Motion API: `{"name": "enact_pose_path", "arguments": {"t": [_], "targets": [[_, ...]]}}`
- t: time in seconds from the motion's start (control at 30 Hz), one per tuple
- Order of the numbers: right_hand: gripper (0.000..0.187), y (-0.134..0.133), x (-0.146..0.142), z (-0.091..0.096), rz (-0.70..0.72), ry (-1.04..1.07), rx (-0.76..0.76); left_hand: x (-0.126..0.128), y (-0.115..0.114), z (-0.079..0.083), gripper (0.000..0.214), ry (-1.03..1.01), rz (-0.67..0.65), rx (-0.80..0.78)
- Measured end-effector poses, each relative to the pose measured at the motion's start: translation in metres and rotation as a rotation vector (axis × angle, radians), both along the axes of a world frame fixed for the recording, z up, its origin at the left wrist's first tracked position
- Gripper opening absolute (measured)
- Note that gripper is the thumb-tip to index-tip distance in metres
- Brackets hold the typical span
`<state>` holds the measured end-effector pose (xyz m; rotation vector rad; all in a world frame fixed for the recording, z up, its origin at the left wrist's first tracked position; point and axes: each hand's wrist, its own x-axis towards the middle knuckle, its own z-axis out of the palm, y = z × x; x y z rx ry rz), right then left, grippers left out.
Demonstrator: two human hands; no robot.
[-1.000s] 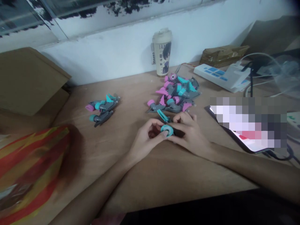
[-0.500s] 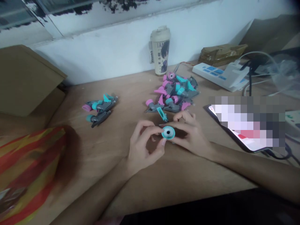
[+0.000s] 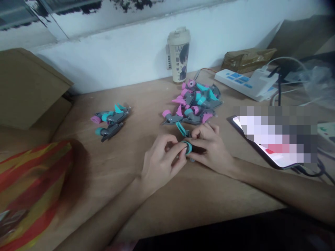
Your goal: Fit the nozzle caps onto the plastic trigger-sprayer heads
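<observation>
Between my hands is a trigger sprayer head with a teal screw collar (image 3: 188,147) and a teal trigger (image 3: 180,129). My right hand (image 3: 213,150) grips its grey body, which is mostly hidden by the fingers. The thumb and forefinger of my left hand (image 3: 162,160) are pinched at the collar's open end, covering its middle. Beyond my hands lies a pile of similar grey sprayer heads (image 3: 192,108) with pink or teal collars and triggers. A smaller group of sprayer heads (image 3: 111,120) rests to the left.
A lidded coffee cup (image 3: 179,55) stands against the wall. To the right are a phone (image 3: 261,146), a white power strip (image 3: 240,83) with a plugged charger, and a taped brown package (image 3: 248,59). At left sit a cardboard box (image 3: 28,90) and a red-yellow striped bag (image 3: 39,188).
My left thumb and fingertips have moved right, onto the collar's opening. The collar has turned from facing me to facing more to the left. Both sprayer piles stay put.
</observation>
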<state>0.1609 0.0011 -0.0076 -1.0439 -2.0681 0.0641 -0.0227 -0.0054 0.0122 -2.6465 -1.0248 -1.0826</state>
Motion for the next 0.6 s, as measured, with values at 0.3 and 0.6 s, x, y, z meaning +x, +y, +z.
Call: {"name": "enact_pose_path", "arguments": {"t": [0.3,0.6], "targets": [[0.021,0.001,0.0004,-0.001,-0.052,-0.029,-0.043,0.0053,-0.003,-0.0028,0.014,-0.037,0.086,-0.062],[0.028,-0.0002,-0.0006,-0.0007,-0.05,-0.028,-0.062,0.0017,0.0045,-0.0011,0.014,-0.044,0.04,-0.064]]}}
